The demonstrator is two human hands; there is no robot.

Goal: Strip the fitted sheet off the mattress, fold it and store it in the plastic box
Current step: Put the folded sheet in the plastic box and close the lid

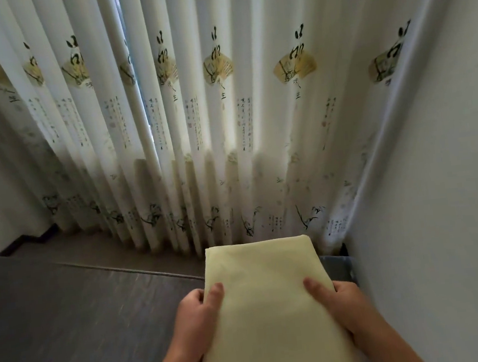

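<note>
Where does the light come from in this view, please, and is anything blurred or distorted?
Head view: daylight glows through the curtain, brightest at a slit near its top; the dark surface below-left sits in shade; the curtain print is blurred; the wide lens bows the wall; the folded sheet is evenly lit.
</note>
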